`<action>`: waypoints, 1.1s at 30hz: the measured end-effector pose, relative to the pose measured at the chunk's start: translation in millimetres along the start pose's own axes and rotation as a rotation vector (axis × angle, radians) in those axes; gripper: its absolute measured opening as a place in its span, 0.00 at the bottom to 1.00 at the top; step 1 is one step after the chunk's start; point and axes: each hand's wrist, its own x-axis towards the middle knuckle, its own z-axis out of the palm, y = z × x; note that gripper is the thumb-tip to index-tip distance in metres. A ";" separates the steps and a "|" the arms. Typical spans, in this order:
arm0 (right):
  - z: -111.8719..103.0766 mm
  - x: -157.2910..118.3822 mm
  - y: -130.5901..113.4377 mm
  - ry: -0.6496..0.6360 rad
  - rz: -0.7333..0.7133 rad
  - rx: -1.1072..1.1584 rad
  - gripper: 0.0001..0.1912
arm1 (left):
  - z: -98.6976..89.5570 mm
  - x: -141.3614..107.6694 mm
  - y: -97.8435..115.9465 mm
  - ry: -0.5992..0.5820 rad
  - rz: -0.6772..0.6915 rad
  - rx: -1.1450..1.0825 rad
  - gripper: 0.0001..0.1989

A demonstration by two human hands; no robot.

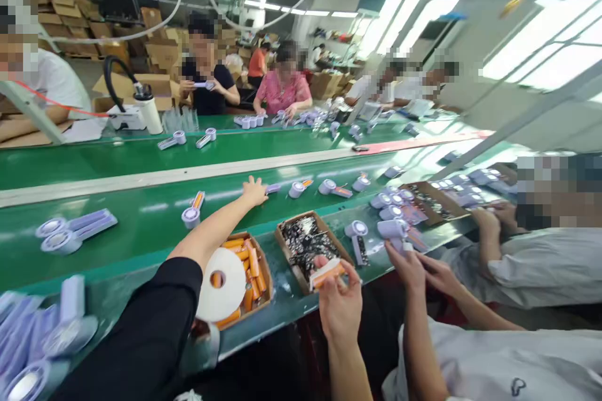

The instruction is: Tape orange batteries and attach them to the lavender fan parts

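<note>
assembly line, head view. the left hand [254, 192] lies stretched across the green belt [141, 225], its grip open and flat on a lilac fan part [272, 188] that rests on the belt. the right hand [339, 305] is raised before the body, its grip closed on a small orange-and-white piece [327, 274], probably a battery unit, though blur hides detail. by the look of things the work stands midway: the piece is held but not yet joined to any fan. near the edge of the surface sit a tray of orange cells [251, 266], a white tape roll [221, 285] and a box of dark boards [305, 244]. a neighbour's hands [409, 266] hold another fan body beside them.
</note>
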 end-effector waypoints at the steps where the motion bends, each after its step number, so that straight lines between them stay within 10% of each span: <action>1: -6.5 1.0 -0.8 0.011 -0.003 -0.037 0.28 | 2.5 10.4 -2.7 -0.014 0.031 -0.003 0.22; 10: -38.8 36.4 -6.7 -0.033 0.073 -0.185 0.29 | 22.0 -10.5 -89.6 -0.120 0.487 -0.093 0.13; 17: 66.6 105.9 7.8 -0.390 -0.140 -0.449 0.26 | 50.5 -25.2 -127.2 -0.195 0.469 -0.378 0.11; 23: 157.1 147.4 54.3 -0.920 -0.342 -1.303 0.18 | 65.5 -18.0 -123.5 -0.144 0.351 -0.468 0.16; 33: 182.2 159.7 81.8 -1.083 -0.417 -1.821 0.17 | 68.0 -1.7 -109.1 -0.119 0.287 -0.459 0.14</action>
